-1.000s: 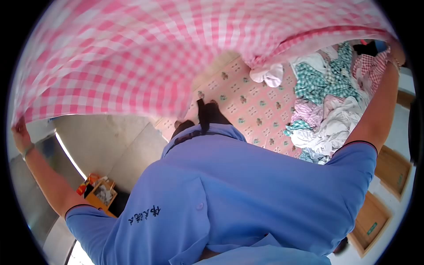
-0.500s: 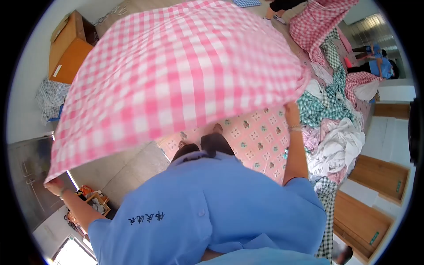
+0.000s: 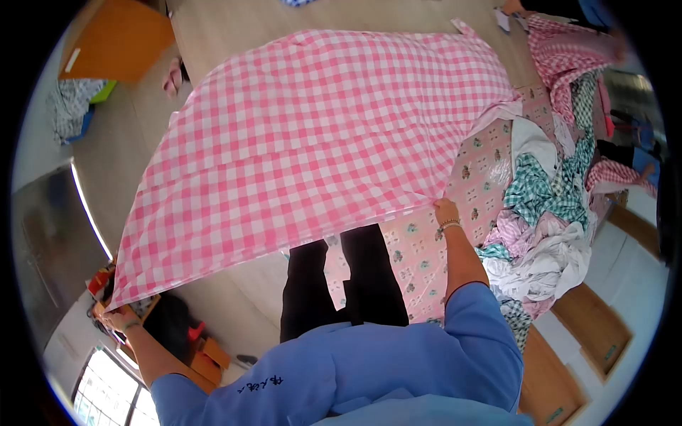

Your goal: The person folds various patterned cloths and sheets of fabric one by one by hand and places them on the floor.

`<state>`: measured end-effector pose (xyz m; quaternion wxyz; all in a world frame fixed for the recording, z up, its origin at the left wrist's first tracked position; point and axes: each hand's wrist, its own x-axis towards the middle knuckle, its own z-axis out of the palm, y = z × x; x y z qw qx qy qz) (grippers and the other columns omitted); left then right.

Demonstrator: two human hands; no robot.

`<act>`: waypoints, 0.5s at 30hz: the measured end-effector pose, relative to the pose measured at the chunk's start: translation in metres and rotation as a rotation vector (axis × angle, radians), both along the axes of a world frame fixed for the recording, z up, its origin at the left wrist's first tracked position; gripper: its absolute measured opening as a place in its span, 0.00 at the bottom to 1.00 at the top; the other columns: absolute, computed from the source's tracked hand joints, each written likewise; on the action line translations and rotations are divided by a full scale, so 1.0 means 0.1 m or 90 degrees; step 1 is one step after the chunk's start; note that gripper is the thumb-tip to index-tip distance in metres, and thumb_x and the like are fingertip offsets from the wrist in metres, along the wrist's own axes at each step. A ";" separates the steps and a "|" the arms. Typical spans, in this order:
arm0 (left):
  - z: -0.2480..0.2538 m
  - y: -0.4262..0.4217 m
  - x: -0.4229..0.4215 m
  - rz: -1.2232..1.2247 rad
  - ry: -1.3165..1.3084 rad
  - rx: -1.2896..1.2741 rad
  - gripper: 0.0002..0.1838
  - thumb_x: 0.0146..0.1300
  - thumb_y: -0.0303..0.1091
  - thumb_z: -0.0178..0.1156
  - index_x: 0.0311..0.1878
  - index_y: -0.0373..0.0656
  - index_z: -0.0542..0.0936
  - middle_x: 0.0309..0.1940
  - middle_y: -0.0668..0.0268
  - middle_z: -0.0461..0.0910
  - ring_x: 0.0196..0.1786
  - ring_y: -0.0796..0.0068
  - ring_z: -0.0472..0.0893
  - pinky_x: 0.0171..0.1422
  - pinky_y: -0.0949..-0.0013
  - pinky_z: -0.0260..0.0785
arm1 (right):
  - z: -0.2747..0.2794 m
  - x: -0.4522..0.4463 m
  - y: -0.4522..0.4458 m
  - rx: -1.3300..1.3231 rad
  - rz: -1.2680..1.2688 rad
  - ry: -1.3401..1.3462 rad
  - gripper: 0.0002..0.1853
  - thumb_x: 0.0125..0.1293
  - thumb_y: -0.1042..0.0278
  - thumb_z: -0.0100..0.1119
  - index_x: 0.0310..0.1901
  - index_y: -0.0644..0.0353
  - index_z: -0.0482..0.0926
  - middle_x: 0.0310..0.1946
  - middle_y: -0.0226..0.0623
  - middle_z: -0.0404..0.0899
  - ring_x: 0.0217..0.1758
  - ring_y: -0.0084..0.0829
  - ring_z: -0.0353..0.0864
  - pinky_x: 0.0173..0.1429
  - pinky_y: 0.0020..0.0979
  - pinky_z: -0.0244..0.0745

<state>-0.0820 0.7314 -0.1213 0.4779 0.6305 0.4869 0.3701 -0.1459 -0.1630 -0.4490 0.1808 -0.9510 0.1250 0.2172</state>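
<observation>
A large pink-and-white checked sheet (image 3: pixel 320 135) is spread out in front of my legs. My left hand (image 3: pixel 119 318) grips its near left corner, arm stretched far out to the side. At the near edge further right, my right hand (image 3: pixel 446 211) is closed on the sheet, a beaded bracelet on the wrist. The near edge runs fairly straight between both hands. The far part looks lowered onto the floor, with some folds at its right end. Beneath it lies a pink floral mat (image 3: pixel 419 259), partly hidden.
A heap of white laundry (image 3: pixel 550 259) and green checked cloth (image 3: pixel 533 181) lies to the right. Another person's legs show at top right beside a red checked cloth (image 3: pixel 561 57). An orange-brown cabinet (image 3: pixel 121 39) stands at upper left, pink slippers (image 3: pixel 172 77) near it.
The sheet was billowing up in the air and has come down flatter and farther from me. Both hands keep hold of its near edge; my right hand has shifted slightly left and lower in view.
</observation>
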 end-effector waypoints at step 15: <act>-0.26 -0.11 0.30 0.122 0.476 0.164 0.21 0.63 0.45 0.34 0.41 0.36 0.70 0.42 0.57 0.70 0.44 0.66 0.73 0.45 0.67 0.72 | -0.15 1.18 -0.24 0.081 0.203 0.237 0.08 0.50 0.65 0.54 0.29 0.59 0.77 0.27 0.41 0.75 0.34 0.42 0.74 0.41 0.37 0.69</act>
